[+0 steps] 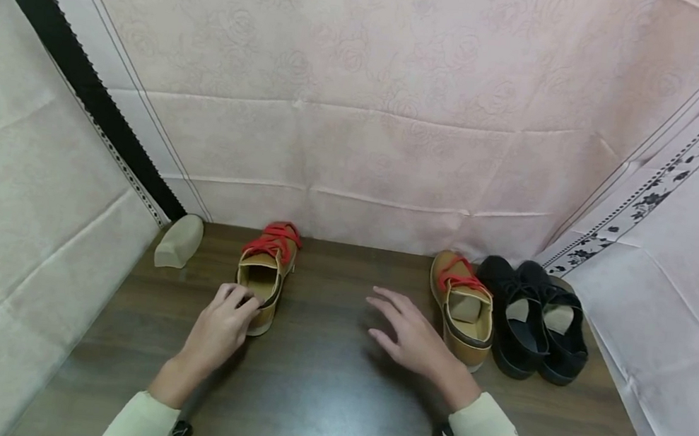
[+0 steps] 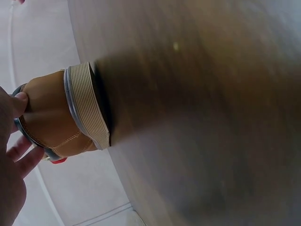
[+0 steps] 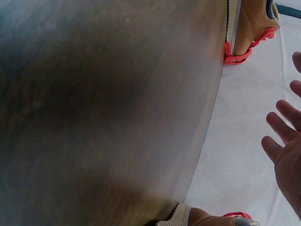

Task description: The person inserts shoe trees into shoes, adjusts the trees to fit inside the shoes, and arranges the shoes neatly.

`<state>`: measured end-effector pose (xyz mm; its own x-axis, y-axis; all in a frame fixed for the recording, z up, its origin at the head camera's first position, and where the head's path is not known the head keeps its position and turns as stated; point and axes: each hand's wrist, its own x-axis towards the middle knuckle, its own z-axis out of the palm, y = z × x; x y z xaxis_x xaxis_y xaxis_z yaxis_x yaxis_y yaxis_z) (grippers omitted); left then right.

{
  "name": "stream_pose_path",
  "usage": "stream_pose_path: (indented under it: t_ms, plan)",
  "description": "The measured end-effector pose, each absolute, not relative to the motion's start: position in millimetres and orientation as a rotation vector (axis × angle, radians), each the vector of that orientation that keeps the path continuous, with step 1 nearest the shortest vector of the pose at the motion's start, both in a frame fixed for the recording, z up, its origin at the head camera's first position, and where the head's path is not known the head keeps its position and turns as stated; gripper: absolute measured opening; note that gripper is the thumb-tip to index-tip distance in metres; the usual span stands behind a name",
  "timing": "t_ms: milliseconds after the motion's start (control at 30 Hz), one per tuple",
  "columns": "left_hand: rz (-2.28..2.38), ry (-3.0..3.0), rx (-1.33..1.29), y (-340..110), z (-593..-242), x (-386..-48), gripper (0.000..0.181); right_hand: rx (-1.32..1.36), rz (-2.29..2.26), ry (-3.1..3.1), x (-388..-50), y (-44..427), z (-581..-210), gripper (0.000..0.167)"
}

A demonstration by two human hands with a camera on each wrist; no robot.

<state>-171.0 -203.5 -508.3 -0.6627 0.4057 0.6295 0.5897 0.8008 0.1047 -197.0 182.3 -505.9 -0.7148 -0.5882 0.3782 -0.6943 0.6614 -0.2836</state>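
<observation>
My left hand (image 1: 219,325) grips the heel collar of a tan shoe (image 1: 265,319) with red laces, standing on the brown wood-look surface. In the left wrist view, the thumb lies against the tan heel (image 2: 49,108) and other fingers are at the collar's far side. This shoe's opening shows no insert. My right hand (image 1: 416,339) hovers with spread fingers and holds nothing, just left of the matching tan shoe (image 1: 467,343), which has a cream block-like insert (image 1: 464,307) inside. A similar cream insert (image 1: 181,241) lies alone at the far left.
A pair of black lace-up shoes (image 1: 519,339) stands right of the tan shoe, cream inserts inside. Pale cloth (image 1: 356,155) hangs behind the brown surface (image 1: 319,385), with more pale cloth (image 1: 33,249) at the left and a flower-bordered cloth (image 1: 682,281) at the right.
</observation>
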Motion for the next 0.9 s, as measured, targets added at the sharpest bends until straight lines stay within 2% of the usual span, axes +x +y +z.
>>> stream_pose_path:
  t_ms: [167, 600, 767, 900]
  plan:
    - [-0.392, -2.386, -0.759, -196, -509, -171, 0.008, 1.029, 0.605, -2.622, -197, 187, -504, 0.057]
    - [-0.389, -2.338, -0.825, -175, -510, -171, 0.009, 0.970, 0.618, -2.661, -194, 195, -495, 0.055]
    - [-0.402, -2.320, -0.862, -166, -510, -170, 0.017, 0.978, 0.598, -2.643, -194, 197, -492, 0.056]
    - [-0.411, -2.313, -0.899, -157, -508, -169, 0.012, 0.987, 0.587, -2.624, -195, 197, -491, 0.057]
